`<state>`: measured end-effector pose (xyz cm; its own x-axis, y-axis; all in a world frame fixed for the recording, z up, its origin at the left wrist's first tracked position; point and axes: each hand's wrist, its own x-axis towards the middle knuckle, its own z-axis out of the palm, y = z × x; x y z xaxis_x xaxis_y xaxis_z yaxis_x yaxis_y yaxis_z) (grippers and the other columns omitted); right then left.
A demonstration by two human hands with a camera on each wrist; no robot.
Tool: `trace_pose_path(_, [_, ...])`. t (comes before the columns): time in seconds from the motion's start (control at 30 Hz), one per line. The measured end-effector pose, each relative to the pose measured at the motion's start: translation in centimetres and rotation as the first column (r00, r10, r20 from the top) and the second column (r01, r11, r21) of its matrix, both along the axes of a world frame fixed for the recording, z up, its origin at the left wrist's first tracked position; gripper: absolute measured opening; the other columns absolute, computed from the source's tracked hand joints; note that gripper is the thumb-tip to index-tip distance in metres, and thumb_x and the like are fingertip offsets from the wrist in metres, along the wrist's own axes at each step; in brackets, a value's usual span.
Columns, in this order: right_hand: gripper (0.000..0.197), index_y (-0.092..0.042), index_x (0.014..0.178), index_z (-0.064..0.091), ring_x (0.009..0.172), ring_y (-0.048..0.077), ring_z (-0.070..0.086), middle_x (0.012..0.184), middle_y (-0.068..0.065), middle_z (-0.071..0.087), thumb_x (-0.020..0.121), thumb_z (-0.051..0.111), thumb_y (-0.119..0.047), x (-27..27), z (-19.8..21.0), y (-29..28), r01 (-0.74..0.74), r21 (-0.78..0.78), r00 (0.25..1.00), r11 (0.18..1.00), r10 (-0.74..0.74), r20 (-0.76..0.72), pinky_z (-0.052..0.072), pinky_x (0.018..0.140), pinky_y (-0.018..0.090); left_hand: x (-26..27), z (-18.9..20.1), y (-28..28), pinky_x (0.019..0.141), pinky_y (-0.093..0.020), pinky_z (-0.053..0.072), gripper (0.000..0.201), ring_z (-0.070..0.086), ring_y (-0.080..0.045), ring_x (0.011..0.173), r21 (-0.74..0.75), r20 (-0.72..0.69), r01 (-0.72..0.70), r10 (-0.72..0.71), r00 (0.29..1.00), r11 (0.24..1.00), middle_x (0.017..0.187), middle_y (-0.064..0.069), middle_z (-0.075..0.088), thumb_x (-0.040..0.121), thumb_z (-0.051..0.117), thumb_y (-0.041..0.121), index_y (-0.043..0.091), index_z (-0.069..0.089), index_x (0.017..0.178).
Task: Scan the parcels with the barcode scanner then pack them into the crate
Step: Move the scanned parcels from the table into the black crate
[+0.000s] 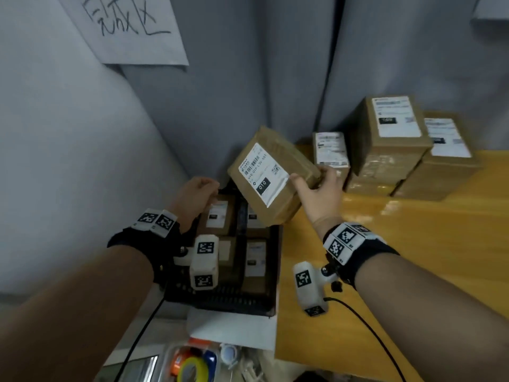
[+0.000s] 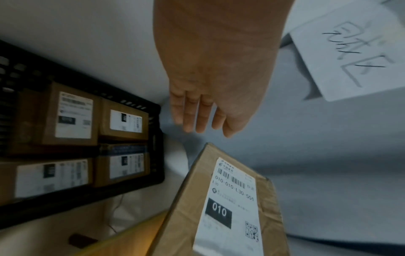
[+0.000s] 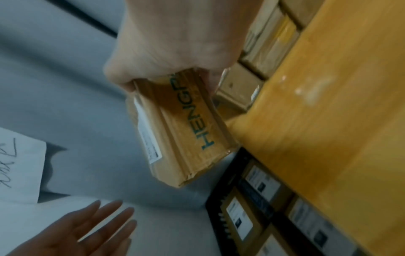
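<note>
My right hand (image 1: 314,186) grips a brown cardboard parcel (image 1: 272,175) by its right end, thumb on the white label marked 010. The parcel (image 2: 230,204) hangs tilted in the air above the far right corner of the black crate (image 1: 220,301). Its side reads HENGR in the right wrist view, where the parcel (image 3: 184,131) sticks out from under my fingers. My left hand (image 1: 195,194) hovers over the crate's far left corner with straight fingers (image 2: 195,114) and holds nothing. Several labelled parcels (image 2: 70,117) lie packed in the crate. No barcode scanner is in sight.
More parcels (image 1: 385,139) are stacked at the back of the yellow table (image 1: 413,257), right of the crate. A grey curtain (image 1: 275,78) hangs behind, with a handwritten paper sign (image 1: 129,26) on it. A clear bin of tape rolls (image 1: 192,365) sits below the crate.
</note>
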<state>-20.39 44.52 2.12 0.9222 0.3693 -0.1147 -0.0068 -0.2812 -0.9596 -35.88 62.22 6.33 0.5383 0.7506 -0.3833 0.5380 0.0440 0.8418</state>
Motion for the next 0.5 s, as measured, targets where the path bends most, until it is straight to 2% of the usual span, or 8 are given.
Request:
trace_pose_path(0.03, [0.071,-0.024,0.127,0.045,0.107,0.017,0.054,0.128,0.006,0.048,0.069,0.075,-0.052,-1.1,-1.0,1.3,0.017,0.016,0.998,1.0,-0.016,-0.063,0.046,0.096,0.031,-0.6,-1.0,0.8,0.071,-0.026,0.051,0.01,0.059,-0.012,0.081,-0.04,-0.032,0.001,-0.002,0.999,0.999,0.107,-0.01,0.061,0.096,0.055,0.03,0.02,0.056,0.098])
trace_pose_path(0.1, [0.074,-0.026,0.121,0.046,0.107,0.02,0.06,0.123,0.005,0.056,0.059,0.075,-0.057,-3.1,-3.1,3.7,0.057,0.072,0.974,0.996,-0.04,-0.221,0.051,0.096,0.041,-1.4,-3.4,2.0,0.081,-0.032,0.055,0.044,0.061,-0.016,0.098,-0.158,-0.09,0.013,-0.027,0.996,0.987,0.119,-0.007,0.06,0.089,0.061,0.048,0.02,0.052,0.121])
trace_pose_path(0.17, [0.069,-0.024,0.116,0.048,0.104,0.021,0.062,0.117,0.005,0.061,0.06,0.076,-0.052,-4.8,-5.3,5.9,0.076,0.123,0.919,0.99,-0.021,-0.394,0.052,0.095,0.042,-2.0,-5.8,2.7,0.086,-0.04,0.055,0.069,0.063,-0.022,0.106,-0.288,-0.1,0.054,-0.086,0.991,0.956,0.124,0.0,0.059,0.08,0.064,0.061,0.029,0.039,0.136])
trace_pose_path(0.2, [0.067,-0.024,0.111,0.049,0.102,0.021,0.063,0.115,0.004,0.062,0.057,0.077,-0.052,-5.7,-6.7,6.8,0.082,0.126,0.888,0.989,-0.015,-0.46,0.053,0.094,0.043,-2.3,-6.9,2.8,0.086,-0.044,0.055,0.069,0.064,-0.024,0.107,-0.362,-0.08,0.071,-0.107,0.991,0.93,0.124,0.002,0.06,0.079,0.065,0.061,0.034,0.035,0.136])
trace_pose_path(0.27, [0.07,-0.026,0.106,0.048,0.103,0.023,0.063,0.116,0.005,0.061,0.052,0.076,-0.06,-6.9,-9.5,8.1,0.074,0.049,0.848,0.996,-0.037,-0.529,0.053,0.092,0.046,-3.0,-9.3,3.1,0.087,-0.051,0.055,0.057,0.064,-0.029,0.107,-0.511,-0.069,0.05,-0.099,0.993,0.858,0.119,0.003,0.061,0.083,0.067,0.049,0.039,0.038,0.131])
trace_pose_path(0.37, [0.085,-0.023,0.119,0.039,0.108,0.028,0.056,0.118,0.006,0.052,0.053,0.07,-0.067,-8.0,-13.8,8.5,0.003,-0.142,0.779,0.99,-0.091,-0.621,0.052,0.091,0.051,-5.0,-12.9,3.6,0.078,-0.043,0.059,0.047,0.07,-0.026,0.097,-0.629,-0.111,0.056,-0.161,0.981,0.776,0.107,-0.004,0.069,0.087,0.066,0.036,0.033,0.047,0.13])
trace_pose_path(0.43, [0.081,-0.024,0.121,0.033,0.106,0.027,0.055,0.109,0.002,0.051,0.06,0.069,-0.064,-8.5,-16.0,8.6,-0.074,-0.181,0.713,0.981,-0.075,-0.698,0.053,0.088,0.049,-6.4,-15.5,4.5,0.075,-0.039,0.058,0.043,0.071,-0.025,0.092,-0.669,-0.127,0.031,-0.155,0.98,0.743,0.108,-0.004,0.07,0.089,0.064,0.037,0.039,0.046,0.128])
trace_pose_path(0.5, [0.086,-0.019,0.126,0.037,0.105,0.024,0.056,0.112,0.002,0.055,0.061,0.07,-0.064,-8.6,-18.0,9.4,-0.171,-0.187,0.657,0.967,-0.03,-0.754,0.056,0.08,0.043,-7.0,-17.8,5.6,0.07,-0.033,0.058,0.029,0.066,-0.021,0.096,-0.641,-0.132,-0.016,-0.089,0.987,0.767,0.109,-0.002,0.067,0.094,0.058,0.035,0.04,0.049,0.121])
